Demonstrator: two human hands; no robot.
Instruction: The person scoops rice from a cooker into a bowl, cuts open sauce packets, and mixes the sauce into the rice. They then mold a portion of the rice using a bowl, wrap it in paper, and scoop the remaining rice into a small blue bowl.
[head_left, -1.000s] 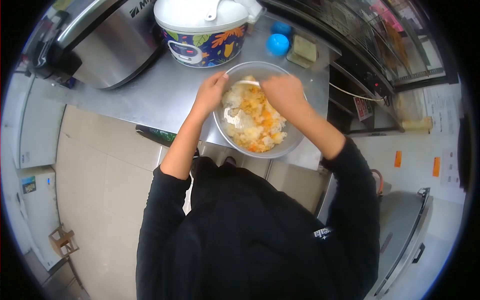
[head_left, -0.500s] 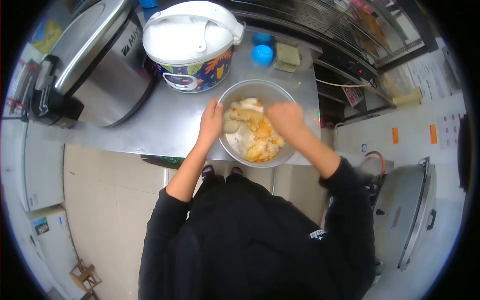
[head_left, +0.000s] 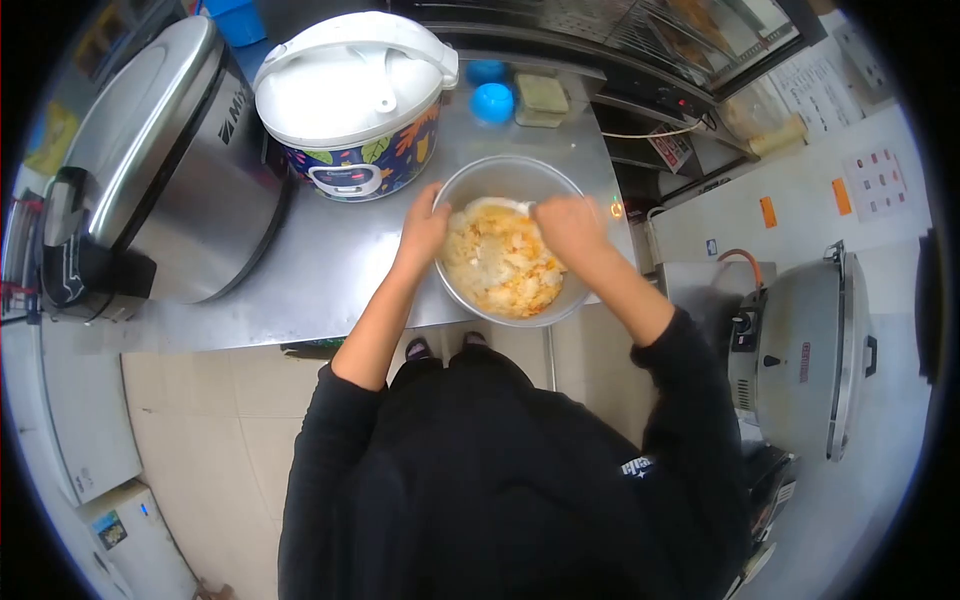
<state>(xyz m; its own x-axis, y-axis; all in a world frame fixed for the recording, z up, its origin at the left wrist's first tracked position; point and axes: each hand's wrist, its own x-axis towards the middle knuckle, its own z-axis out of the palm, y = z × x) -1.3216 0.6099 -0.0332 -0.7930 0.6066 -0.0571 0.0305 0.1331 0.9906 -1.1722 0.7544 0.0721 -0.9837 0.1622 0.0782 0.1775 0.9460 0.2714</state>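
Note:
A round metal bowl (head_left: 462, 290) stands near the front edge of the steel counter. Inside it is a loose heap of rice (head_left: 520, 285), white mixed with yellow and orange. My left hand (head_left: 424, 228) grips the bowl's left rim, thumb at the edge. My right hand (head_left: 570, 228) is closed over the right part of the bowl, on what looks like a white rice paddle (head_left: 505, 203). Motion blur and the rice hide most of the paddle.
A patterned rice cooker (head_left: 365, 105) and a large steel cooker (head_left: 190, 170) stand on the counter (head_left: 330, 250) to the left. Behind the bowl are a blue cup (head_left: 491, 103) and a square container (head_left: 541, 100). A hinged-lid appliance (head_left: 800, 350) is at the right.
My right hand has moved within the bowl, and the rice has shifted and looks more spread and mixed. My left hand keeps the rim. The view has turned slightly.

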